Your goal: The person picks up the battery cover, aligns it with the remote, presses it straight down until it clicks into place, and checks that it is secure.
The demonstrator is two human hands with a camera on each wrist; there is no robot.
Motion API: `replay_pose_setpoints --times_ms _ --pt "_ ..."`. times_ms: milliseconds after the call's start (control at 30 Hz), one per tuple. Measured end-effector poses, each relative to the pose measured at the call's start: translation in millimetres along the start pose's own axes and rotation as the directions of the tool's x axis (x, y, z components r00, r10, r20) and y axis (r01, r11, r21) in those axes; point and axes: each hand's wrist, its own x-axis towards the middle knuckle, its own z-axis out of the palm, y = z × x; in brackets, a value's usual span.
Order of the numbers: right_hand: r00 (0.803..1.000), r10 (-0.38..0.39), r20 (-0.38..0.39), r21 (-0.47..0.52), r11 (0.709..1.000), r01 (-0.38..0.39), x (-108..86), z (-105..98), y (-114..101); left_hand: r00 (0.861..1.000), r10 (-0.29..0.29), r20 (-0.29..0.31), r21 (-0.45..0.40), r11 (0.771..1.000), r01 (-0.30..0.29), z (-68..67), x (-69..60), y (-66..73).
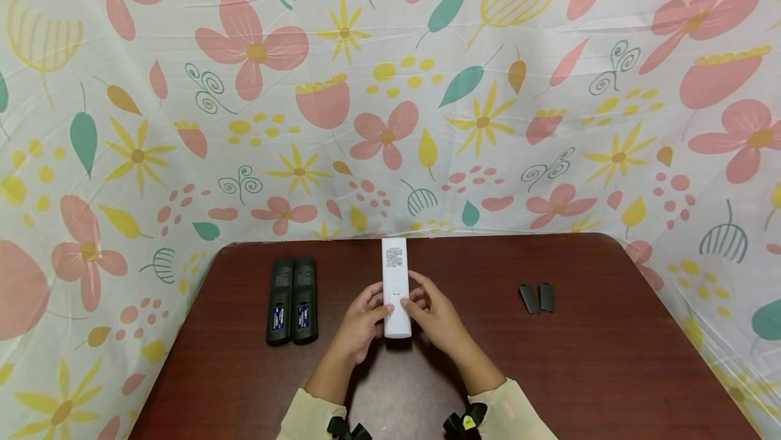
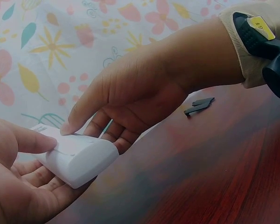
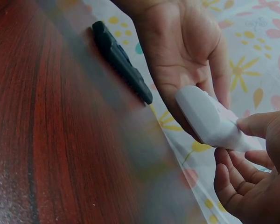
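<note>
A white remote control [image 1: 396, 291] is held up off the table between both hands, its back with a printed label turned up. My left hand [image 1: 361, 328] grips its left edge, thumb on the back face and fingers beneath. On the opposite edge my right hand [image 1: 438, 318] holds it the same way, thumb near the small latch of the battery cover. In the left wrist view the remote's rounded end [image 2: 91, 161] faces the camera. The right wrist view shows the white remote [image 3: 207, 116] resting on the left hand's fingers.
Two black remotes [image 1: 280, 291] lie side by side at the left, backs up, with blue batteries [image 1: 303, 316] showing in their open compartments. Two small dark battery covers [image 1: 529, 299] lie at the right. A flowered cloth [image 1: 390, 114] hangs behind the brown table [image 1: 586, 358].
</note>
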Motion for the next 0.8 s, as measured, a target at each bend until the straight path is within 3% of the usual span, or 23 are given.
replay_pose_setpoints --times_ms 800 --pt "1.0 0.002 0.001 0.002 1.0 -0.002 0.7 0.2 -0.1 1.0 0.001 -0.003 -0.001 1.0 -0.001 0.6 0.7 -0.7"
